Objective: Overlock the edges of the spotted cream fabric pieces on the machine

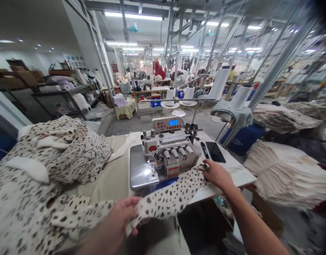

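A strip of cream fabric with dark spots (168, 198) stretches between my two hands, in front of an overlock sewing machine (170, 145). My left hand (125, 214) grips its near left end, thumb and fingers closed on the cloth. At the other end, my right hand (216, 173) pinches the bunched fabric by the machine's right side. The lit needle area (152, 171) lies beyond the strip, apart from both hands. More spotted fabric (72, 152) is heaped on the left, and part of it runs behind my left hand.
A phone (215, 152) and a dark pen-like tool (204, 150) lie on the white tabletop (237, 173) to the right. Stacked pale fabric pieces (287, 170) stand farther right. White thread cones (188, 94) rise behind the machine, near metal posts.
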Action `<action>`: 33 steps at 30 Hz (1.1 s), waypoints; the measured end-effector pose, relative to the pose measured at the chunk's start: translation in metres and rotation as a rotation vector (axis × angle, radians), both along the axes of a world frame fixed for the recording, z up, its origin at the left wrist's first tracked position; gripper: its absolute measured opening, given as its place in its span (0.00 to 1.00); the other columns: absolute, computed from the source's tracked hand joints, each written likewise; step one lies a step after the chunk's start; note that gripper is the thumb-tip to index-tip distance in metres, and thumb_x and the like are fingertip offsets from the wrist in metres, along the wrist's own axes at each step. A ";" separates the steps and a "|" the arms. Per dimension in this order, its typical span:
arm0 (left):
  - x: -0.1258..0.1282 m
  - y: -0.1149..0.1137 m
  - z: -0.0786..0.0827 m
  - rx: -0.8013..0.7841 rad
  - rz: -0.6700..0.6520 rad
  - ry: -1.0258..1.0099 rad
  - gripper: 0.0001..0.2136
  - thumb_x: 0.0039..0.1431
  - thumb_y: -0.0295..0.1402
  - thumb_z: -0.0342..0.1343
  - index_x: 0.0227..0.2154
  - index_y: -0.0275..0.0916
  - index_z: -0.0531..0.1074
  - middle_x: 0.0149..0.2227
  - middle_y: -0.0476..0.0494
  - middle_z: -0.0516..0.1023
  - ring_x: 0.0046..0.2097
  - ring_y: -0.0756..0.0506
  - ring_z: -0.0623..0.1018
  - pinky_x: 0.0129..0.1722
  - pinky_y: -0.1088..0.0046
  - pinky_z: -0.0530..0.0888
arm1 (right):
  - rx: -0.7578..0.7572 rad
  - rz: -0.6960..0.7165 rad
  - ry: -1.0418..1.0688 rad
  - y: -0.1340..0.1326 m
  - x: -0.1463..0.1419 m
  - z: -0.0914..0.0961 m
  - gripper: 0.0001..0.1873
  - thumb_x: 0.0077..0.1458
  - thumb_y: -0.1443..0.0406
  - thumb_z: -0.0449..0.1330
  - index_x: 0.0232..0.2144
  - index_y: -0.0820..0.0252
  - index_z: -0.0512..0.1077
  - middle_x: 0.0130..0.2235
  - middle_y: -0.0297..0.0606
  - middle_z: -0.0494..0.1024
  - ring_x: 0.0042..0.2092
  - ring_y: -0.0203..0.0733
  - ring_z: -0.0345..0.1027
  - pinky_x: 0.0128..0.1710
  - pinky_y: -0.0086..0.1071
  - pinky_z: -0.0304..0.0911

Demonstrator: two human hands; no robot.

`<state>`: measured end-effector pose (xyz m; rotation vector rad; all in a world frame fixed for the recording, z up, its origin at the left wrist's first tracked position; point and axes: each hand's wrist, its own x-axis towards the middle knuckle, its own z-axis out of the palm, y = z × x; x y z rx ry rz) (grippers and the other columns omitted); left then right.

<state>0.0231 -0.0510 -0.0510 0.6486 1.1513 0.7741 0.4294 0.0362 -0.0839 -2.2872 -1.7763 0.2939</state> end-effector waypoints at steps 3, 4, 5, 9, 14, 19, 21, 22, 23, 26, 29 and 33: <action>0.000 -0.006 -0.002 0.015 0.070 0.019 0.17 0.43 0.28 0.65 0.40 0.32 0.76 0.31 0.45 0.77 0.25 0.52 0.73 0.20 0.79 0.70 | 0.031 0.018 -0.037 -0.020 0.002 -0.004 0.30 0.55 0.64 0.57 0.60 0.59 0.65 0.52 0.53 0.77 0.51 0.57 0.73 0.46 0.41 0.63; 0.003 -0.008 -0.003 0.030 0.092 0.042 0.18 0.43 0.29 0.66 0.40 0.33 0.76 0.31 0.46 0.77 0.25 0.52 0.72 0.19 0.79 0.70 | 0.062 0.006 -0.049 -0.028 -0.001 -0.004 0.28 0.56 0.63 0.57 0.59 0.61 0.67 0.51 0.53 0.78 0.50 0.58 0.73 0.47 0.43 0.63; 0.006 -0.011 -0.005 0.057 0.104 0.070 0.18 0.42 0.30 0.67 0.40 0.33 0.76 0.31 0.46 0.77 0.24 0.52 0.71 0.19 0.78 0.69 | 0.107 -0.003 -0.042 -0.037 -0.007 -0.003 0.25 0.57 0.62 0.56 0.56 0.62 0.69 0.48 0.53 0.79 0.49 0.58 0.74 0.47 0.44 0.64; 0.030 -0.020 -0.015 0.288 0.041 0.173 0.18 0.44 0.33 0.69 0.39 0.34 0.76 0.33 0.44 0.79 0.31 0.50 0.76 0.29 0.77 0.73 | 0.290 0.261 0.390 -0.068 -0.069 0.009 0.15 0.58 0.58 0.59 0.45 0.57 0.76 0.43 0.45 0.81 0.45 0.52 0.75 0.47 0.41 0.67; 0.048 -0.024 -0.024 0.539 -0.071 0.351 0.12 0.53 0.35 0.66 0.39 0.37 0.75 0.36 0.45 0.79 0.30 0.52 0.74 0.29 0.79 0.70 | 0.092 0.732 0.904 -0.080 -0.160 0.024 0.19 0.53 0.61 0.69 0.49 0.53 0.77 0.49 0.40 0.80 0.51 0.48 0.73 0.54 0.38 0.64; 0.017 -0.016 -0.031 0.765 0.044 0.559 0.07 0.61 0.34 0.58 0.40 0.39 0.73 0.38 0.45 0.79 0.37 0.47 0.78 0.37 0.73 0.75 | 0.017 0.749 0.912 -0.068 -0.180 0.022 0.05 0.57 0.66 0.64 0.37 0.56 0.80 0.34 0.35 0.78 0.39 0.42 0.72 0.41 0.32 0.65; -0.001 -0.015 -0.033 0.887 0.082 0.706 0.05 0.63 0.31 0.54 0.40 0.39 0.73 0.38 0.44 0.78 0.38 0.47 0.77 0.39 0.71 0.74 | 0.027 0.695 0.883 -0.065 -0.177 0.020 0.05 0.58 0.67 0.62 0.35 0.57 0.79 0.34 0.35 0.77 0.39 0.42 0.71 0.41 0.31 0.64; -0.008 -0.015 -0.034 0.953 0.053 0.776 0.05 0.62 0.29 0.53 0.39 0.40 0.73 0.38 0.44 0.77 0.39 0.46 0.77 0.40 0.70 0.74 | 0.030 0.664 0.872 -0.065 -0.176 0.020 0.05 0.59 0.66 0.61 0.33 0.57 0.78 0.34 0.35 0.78 0.39 0.42 0.71 0.41 0.31 0.63; -0.013 -0.016 -0.036 1.018 -0.022 0.840 0.06 0.61 0.28 0.54 0.39 0.40 0.73 0.39 0.43 0.77 0.40 0.45 0.76 0.41 0.69 0.74 | 0.027 0.631 0.865 -0.065 -0.175 0.019 0.06 0.60 0.65 0.61 0.33 0.57 0.78 0.34 0.34 0.78 0.39 0.42 0.71 0.41 0.31 0.63; -0.015 -0.018 -0.042 1.165 -0.387 1.025 0.14 0.54 0.28 0.61 0.44 0.40 0.73 0.43 0.40 0.76 0.45 0.40 0.74 0.46 0.61 0.74 | 0.016 0.534 0.852 -0.067 -0.175 0.019 0.08 0.60 0.61 0.61 0.34 0.58 0.77 0.34 0.34 0.79 0.38 0.42 0.72 0.40 0.31 0.64; -0.010 -0.017 -0.052 1.195 -0.502 1.145 0.08 0.56 0.23 0.58 0.38 0.38 0.74 0.40 0.40 0.76 0.43 0.39 0.74 0.43 0.61 0.74 | 0.018 0.477 0.832 -0.070 -0.180 0.021 0.09 0.59 0.59 0.61 0.35 0.58 0.77 0.34 0.35 0.81 0.37 0.43 0.73 0.39 0.32 0.65; -0.015 -0.009 -0.052 0.929 -0.168 0.886 0.05 0.63 0.28 0.54 0.32 0.38 0.74 0.33 0.44 0.76 0.36 0.45 0.74 0.37 0.71 0.71 | -0.013 0.544 0.814 -0.074 -0.195 0.026 0.07 0.57 0.62 0.62 0.36 0.56 0.79 0.35 0.35 0.81 0.38 0.44 0.74 0.41 0.32 0.65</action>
